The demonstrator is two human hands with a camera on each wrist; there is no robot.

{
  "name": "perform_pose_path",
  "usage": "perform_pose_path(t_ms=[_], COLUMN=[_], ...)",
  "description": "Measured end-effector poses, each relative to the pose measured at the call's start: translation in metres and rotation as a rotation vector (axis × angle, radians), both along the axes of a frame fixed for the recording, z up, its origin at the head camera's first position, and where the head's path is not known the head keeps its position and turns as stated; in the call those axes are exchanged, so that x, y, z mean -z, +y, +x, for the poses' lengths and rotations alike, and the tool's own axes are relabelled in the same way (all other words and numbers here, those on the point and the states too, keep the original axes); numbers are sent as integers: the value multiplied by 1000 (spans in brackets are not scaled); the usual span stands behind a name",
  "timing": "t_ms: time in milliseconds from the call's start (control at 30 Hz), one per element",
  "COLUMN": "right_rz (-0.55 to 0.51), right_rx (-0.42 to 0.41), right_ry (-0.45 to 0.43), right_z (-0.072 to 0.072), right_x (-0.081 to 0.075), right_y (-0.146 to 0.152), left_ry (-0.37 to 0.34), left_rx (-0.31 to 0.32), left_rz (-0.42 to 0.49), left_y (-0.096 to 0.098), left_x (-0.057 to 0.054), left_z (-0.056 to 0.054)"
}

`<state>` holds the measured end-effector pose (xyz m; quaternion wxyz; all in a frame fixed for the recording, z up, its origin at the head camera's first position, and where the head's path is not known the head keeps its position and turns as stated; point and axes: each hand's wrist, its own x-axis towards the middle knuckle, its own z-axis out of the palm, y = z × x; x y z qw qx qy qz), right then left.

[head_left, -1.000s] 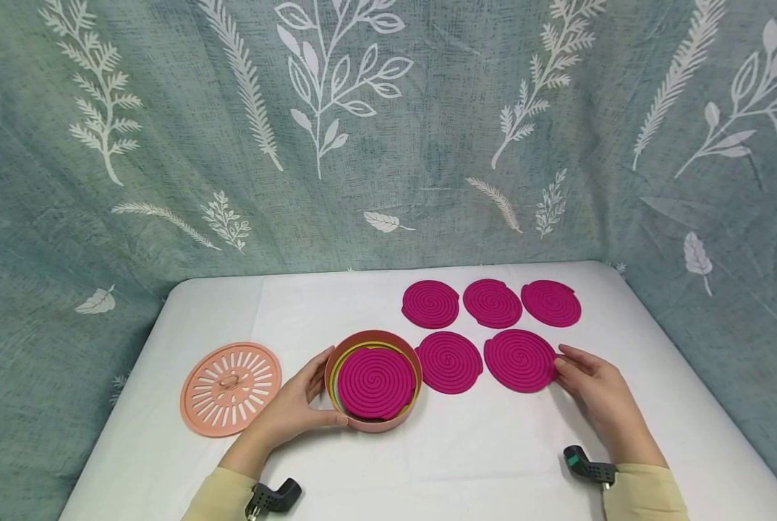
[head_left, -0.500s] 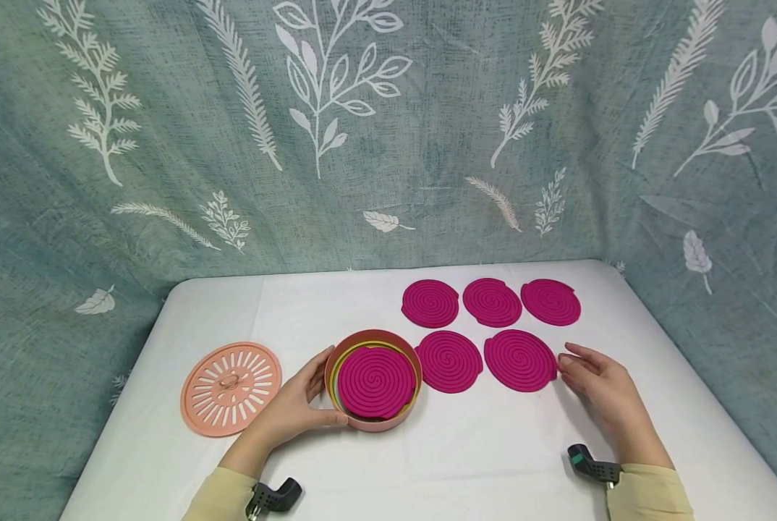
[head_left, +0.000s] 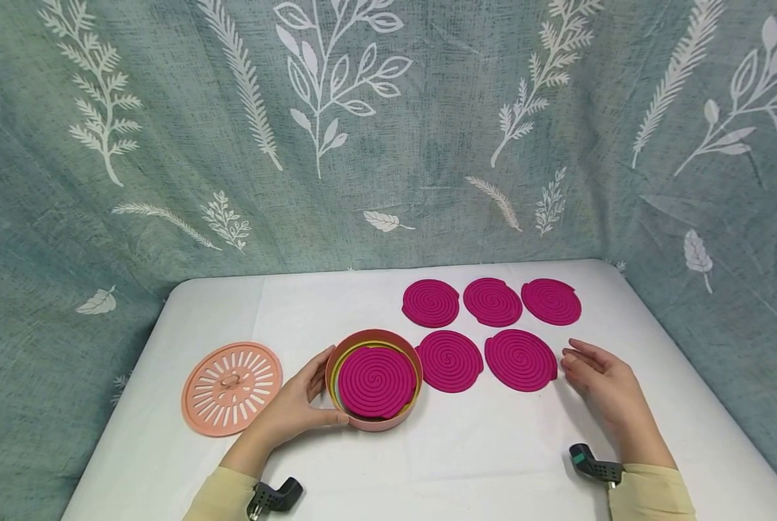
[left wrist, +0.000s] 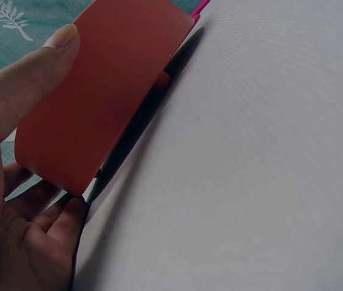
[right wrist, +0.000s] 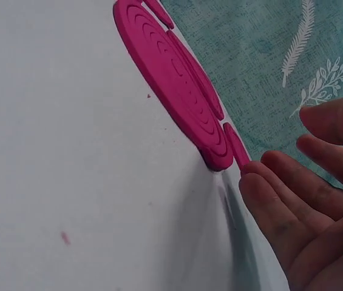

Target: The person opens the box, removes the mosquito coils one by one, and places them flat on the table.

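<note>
At the middle of the table, my left hand (head_left: 300,405) grips the side of a round reddish-pink container (head_left: 374,425), its thumb on the near wall and its fingers round the far side. In the left wrist view the thumb lies along the container's smooth red wall (left wrist: 107,85). A magenta spiral coaster (head_left: 375,382) lies inside the container, within a yellow inner ring. My right hand (head_left: 610,391) hovers just right of another magenta spiral coaster (head_left: 521,360), fingers loosely bent and holding nothing. In the right wrist view a small gap separates the fingers from that coaster (right wrist: 171,73).
One more spiral coaster (head_left: 449,362) lies against the container's right side. Behind stands a row of three: the left coaster (head_left: 430,304), middle coaster (head_left: 493,302) and right coaster (head_left: 551,302). A slotted peach lid (head_left: 226,412) lies left of my left hand on the white table (head_left: 480,463).
My right hand has let go of the coaster's right edge and drawn slightly to the right. The left hand, the container and the coasters stay where they were.
</note>
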<state>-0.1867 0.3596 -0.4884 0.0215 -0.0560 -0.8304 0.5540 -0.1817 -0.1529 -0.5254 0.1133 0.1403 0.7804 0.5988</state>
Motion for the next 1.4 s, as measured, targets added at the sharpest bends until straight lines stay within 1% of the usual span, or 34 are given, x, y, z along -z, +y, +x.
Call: perform_pose_path(t_ms=[67,233,333,433,600,700,867,1067,1400], right_rz=[-31,-175,-203,-168,-58,-16,-12,-25,51], right_rx=[-10,-54,-105,-157,-203,-228,-276,-337,-421], right_ry=[24,57,59,53,44,53,70,37,-22], right_z=[0,-2,-5,-10,-18,-22,-30,-39,-51], right_x=[-2,-8,-13,-20,-30,-35,-43,-53,-58], right_y=[-1,-6,-13,-22,-37,-45,-61,-83,-122], left_ry=[0,3,1,-2,-4,-3,-1,-7,-9], left_rx=[1,6,5,5,3,3,6,2,-5], left_rz=[9,6,-7,-10,-13,-14,-8,-6,-19], left_y=[0,-2,-3,-3,-2,-2,-2,-2,-2], left_x=[1,2,1,1,0,0,0,-1,-1], left_z=[0,0,0,-1,-1,-1,-1,-2,-2])
